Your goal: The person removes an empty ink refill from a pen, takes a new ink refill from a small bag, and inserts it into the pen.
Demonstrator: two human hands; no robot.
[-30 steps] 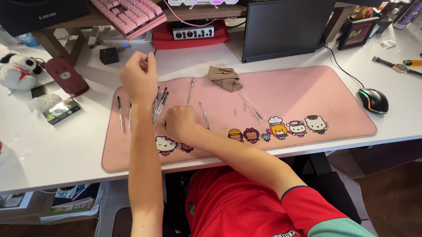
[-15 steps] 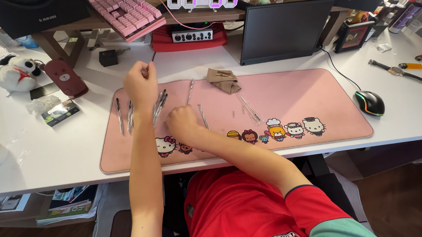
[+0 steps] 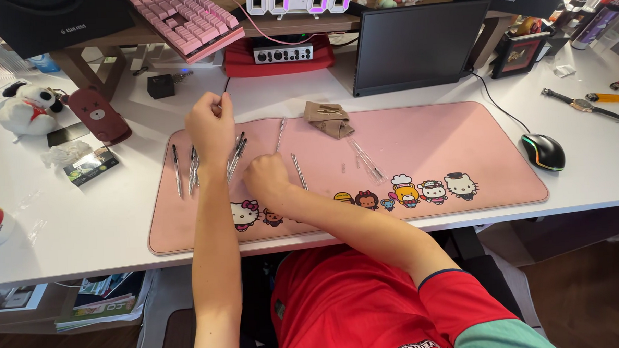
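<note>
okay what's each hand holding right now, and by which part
The left hand pinches a thin, pen-like piece near its top end. The right hand rests fist-like on the pink desk mat among the pens; whether it grips anything cannot be told.

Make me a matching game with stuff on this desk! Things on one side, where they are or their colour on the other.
Things:
1. mouse
2. keyboard
3. cloth
4. plush

Places or colours:
A. pink, on the raised shelf at the back
B. tan, crumpled at the mat's top edge
C. black, right of the mat
D. white, at the desk's far left

Pairs: 1-C, 2-A, 3-B, 4-D
</note>
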